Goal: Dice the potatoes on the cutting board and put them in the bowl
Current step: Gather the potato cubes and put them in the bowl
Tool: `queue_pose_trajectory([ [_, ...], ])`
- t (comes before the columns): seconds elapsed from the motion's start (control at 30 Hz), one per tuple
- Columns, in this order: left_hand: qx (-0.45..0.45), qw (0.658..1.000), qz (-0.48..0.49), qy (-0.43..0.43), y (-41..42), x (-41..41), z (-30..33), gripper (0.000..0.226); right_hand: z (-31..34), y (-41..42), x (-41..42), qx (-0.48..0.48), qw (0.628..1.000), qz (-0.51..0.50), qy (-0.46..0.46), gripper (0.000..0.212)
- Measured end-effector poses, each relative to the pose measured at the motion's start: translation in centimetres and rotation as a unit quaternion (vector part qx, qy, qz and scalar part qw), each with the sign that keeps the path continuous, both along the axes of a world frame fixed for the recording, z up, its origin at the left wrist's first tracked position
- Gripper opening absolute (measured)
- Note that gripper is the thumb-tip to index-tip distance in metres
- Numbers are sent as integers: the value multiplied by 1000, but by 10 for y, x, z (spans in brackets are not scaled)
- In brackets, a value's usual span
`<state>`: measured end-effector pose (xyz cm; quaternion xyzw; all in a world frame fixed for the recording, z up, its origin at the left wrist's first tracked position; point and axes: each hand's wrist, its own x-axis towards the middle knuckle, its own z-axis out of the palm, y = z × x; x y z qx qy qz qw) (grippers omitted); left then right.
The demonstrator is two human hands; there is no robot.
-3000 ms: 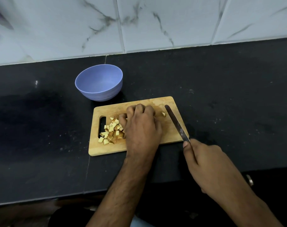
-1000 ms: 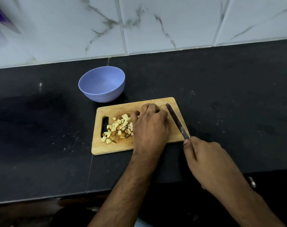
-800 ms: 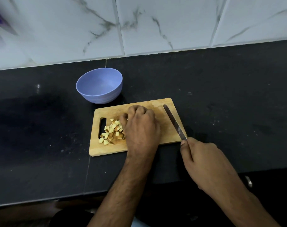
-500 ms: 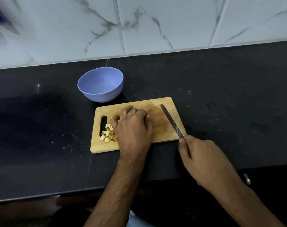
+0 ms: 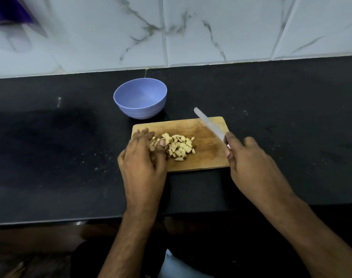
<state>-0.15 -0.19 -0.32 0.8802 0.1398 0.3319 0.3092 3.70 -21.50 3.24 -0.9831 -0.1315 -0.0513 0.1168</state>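
Observation:
A pile of diced potato pieces [image 5: 178, 146] lies in the middle of the wooden cutting board [image 5: 203, 157]. My left hand [image 5: 145, 161] rests over the board's left end, fingers curled against the left side of the pile and touching some pieces. My right hand [image 5: 251, 163] grips the handle of a knife [image 5: 209, 124] whose blade points up and left over the board's far right corner, raised and blurred. The blue bowl [image 5: 140, 98] stands just behind the board's left part and looks empty.
The board sits on a black countertop [image 5: 50, 147] with crumbs scattered to its left. A white marble-tiled wall [image 5: 211, 31] runs behind. The counter's front edge is near my forearms. A blurred purple object [image 5: 8, 11] is at the top left.
My left hand has shifted to the board's left end, uncovering the pile, which now lies nearer the middle. The knife blade has lifted and swung over the board's far right corner.

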Motion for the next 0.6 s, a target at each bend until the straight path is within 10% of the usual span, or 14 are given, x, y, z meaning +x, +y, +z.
queue_pose_trajectory([
  [0.2, 63, 974, -21, 216, 15, -14, -6, 117, -6, 14, 10, -107, 994, -19, -20, 52],
  [0.43, 147, 964, -46, 217, 12, -13, -10, 121, -10, 20, 17, -125, 991, -4, -44, 45],
  [0.6, 165, 962, -85, 198, 9, -13, -11, 121, -9, 47, 15, 114, 984, 115, -74, 44],
])
